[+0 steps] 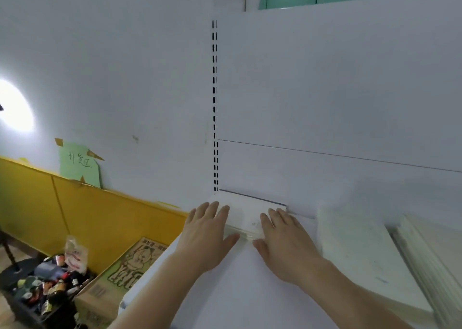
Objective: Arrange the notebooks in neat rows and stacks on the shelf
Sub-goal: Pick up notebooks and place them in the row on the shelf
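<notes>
A small stack of white notebooks [246,216] lies at the back left corner of the white shelf [235,286], against the back panel. My left hand [207,231] rests flat on the stack's left end, with the fingers spread over its top and the thumb at the front edge. My right hand [282,238] lies flat on the stack's right end, thumb also at the front edge. A taller pile of white notebooks [360,256] sits to the right on the shelf, and another slanted pile [430,258] lies at the far right.
A slotted upright [214,108] runs up the back panel above the stack. Left of the shelf and below it stand a printed cardboard box [130,268] and a bin of mixed small items [47,288]. A yellow wall panel [75,211] and a green paper note [78,164] are behind them.
</notes>
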Action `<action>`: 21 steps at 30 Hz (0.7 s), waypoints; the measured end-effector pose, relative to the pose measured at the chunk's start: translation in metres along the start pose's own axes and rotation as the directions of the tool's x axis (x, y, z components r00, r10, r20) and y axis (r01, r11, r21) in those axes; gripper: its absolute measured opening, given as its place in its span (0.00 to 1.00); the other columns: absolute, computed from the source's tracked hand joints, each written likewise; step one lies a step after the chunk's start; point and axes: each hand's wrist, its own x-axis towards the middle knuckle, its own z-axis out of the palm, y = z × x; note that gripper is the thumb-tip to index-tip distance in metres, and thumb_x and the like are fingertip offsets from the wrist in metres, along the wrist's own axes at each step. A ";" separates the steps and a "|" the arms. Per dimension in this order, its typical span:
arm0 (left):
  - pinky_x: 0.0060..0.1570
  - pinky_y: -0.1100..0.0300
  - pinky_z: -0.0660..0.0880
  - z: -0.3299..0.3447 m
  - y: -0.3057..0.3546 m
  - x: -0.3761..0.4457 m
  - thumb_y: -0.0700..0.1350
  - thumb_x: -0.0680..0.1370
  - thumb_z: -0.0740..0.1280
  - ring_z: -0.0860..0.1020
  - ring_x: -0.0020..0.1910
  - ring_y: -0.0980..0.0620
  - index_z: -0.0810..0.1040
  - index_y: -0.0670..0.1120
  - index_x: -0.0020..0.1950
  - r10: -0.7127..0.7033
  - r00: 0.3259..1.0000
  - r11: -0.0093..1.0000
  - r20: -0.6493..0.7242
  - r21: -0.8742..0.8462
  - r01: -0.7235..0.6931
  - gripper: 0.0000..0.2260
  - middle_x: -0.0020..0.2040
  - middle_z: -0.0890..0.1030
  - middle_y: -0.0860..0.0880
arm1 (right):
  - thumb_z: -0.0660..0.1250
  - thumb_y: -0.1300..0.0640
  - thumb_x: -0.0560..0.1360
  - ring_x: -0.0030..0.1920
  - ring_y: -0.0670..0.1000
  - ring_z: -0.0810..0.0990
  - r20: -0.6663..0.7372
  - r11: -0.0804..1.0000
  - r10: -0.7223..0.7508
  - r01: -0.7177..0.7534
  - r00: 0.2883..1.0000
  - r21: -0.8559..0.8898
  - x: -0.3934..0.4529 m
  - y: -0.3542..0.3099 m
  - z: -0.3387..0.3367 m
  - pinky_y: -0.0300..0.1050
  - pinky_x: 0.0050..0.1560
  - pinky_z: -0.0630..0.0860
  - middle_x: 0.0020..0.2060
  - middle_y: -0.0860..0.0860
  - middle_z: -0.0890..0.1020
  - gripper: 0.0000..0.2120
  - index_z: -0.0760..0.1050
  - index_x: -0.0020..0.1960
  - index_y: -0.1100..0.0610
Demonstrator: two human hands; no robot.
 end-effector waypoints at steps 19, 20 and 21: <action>0.73 0.51 0.62 -0.015 -0.062 0.033 0.65 0.74 0.66 0.56 0.79 0.51 0.43 0.54 0.81 -0.164 0.931 0.604 -0.327 -0.779 -0.168 0.45 0.80 0.54 0.50 | 0.58 0.46 0.80 0.32 0.46 0.76 -0.519 0.882 0.442 -0.249 0.732 0.400 -0.008 -0.030 -0.061 0.39 0.34 0.71 0.31 0.45 0.79 0.09 0.76 0.54 0.45; 0.71 0.51 0.66 -0.021 -0.058 0.033 0.67 0.73 0.66 0.61 0.77 0.52 0.45 0.54 0.81 -0.171 0.962 0.537 -0.214 -0.839 -0.091 0.45 0.79 0.58 0.51 | 0.60 0.47 0.80 0.35 0.45 0.77 -0.497 0.830 0.508 -0.246 0.703 0.500 -0.008 -0.035 -0.065 0.36 0.36 0.71 0.33 0.45 0.80 0.07 0.77 0.52 0.44; 0.67 0.52 0.69 -0.023 -0.054 0.034 0.68 0.72 0.65 0.66 0.74 0.53 0.49 0.52 0.81 -0.154 0.981 0.490 -0.121 -0.871 -0.031 0.45 0.77 0.63 0.52 | 0.62 0.49 0.79 0.37 0.44 0.78 -0.471 0.769 0.565 -0.226 0.677 0.598 -0.008 -0.041 -0.067 0.35 0.38 0.72 0.35 0.43 0.81 0.06 0.77 0.50 0.44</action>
